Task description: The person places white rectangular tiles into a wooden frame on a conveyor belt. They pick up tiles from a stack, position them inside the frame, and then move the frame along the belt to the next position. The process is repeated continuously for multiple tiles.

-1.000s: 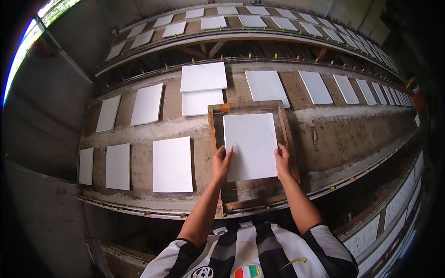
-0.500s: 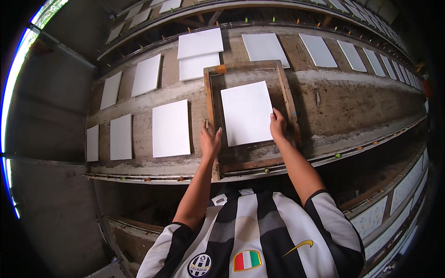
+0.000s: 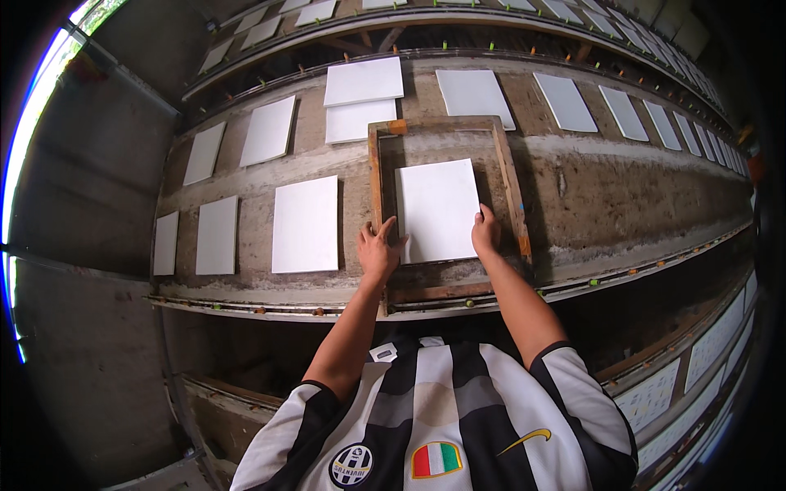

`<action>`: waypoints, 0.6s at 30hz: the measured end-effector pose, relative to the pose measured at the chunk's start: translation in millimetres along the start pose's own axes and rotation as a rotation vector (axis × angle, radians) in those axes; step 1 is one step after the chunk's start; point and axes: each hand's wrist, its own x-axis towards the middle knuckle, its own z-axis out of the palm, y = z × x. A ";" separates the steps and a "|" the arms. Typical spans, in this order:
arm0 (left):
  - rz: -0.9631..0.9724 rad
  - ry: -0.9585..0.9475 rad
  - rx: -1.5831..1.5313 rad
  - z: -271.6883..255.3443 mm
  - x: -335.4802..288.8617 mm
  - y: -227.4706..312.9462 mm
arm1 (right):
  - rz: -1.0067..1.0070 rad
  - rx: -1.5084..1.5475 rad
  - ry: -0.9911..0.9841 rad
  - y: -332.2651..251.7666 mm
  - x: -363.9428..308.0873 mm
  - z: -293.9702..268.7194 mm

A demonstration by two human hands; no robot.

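Observation:
A white rectangular panel lies within a worn wooden frame on the long stained table. At the panel's right edge, toward its near corner, my right hand grips it with the fingers closed. My left hand is at the near left corner, its thumb against the panel's edge. The left fingers are spread, with the index finger by the frame's left bar. An orange-brown patch marks the frame's far left corner.
More white panels lie in rows on the table, such as one left of the frame. Two overlapping panels lie beyond it. Small pegs line the table's near rail. Another table with panels stands farther back; printed sheets lie lower right.
The panel has shifted slightly nearer to me and sits straighter within the frame. My left hand has moved in from the frame's left bar to the panel's corner; the right keeps its grip.

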 end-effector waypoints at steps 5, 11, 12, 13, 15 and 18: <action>0.011 0.023 0.058 5.1 -1.9 -1.8 | 0.021 -0.030 0.009 -11.4 -6.5 -4.5; -0.022 -0.023 0.065 7.4 -1.1 -0.1 | 0.000 -0.111 0.023 -10.7 -9.0 -4.4; -0.021 -0.017 0.070 7.8 -1.6 -0.6 | -0.016 -0.109 0.020 -10.4 -9.4 -3.9; -0.019 -0.012 0.075 8.3 -2.1 -1.0 | -0.032 -0.107 0.018 -9.9 -9.4 -3.8; -0.018 -0.004 0.076 10.0 -1.4 -2.4 | -0.035 -0.098 0.007 -12.5 -9.0 -5.0; -0.023 0.002 0.063 11.1 -0.3 -3.9 | -0.011 -0.082 -0.019 -13.6 -8.4 -5.1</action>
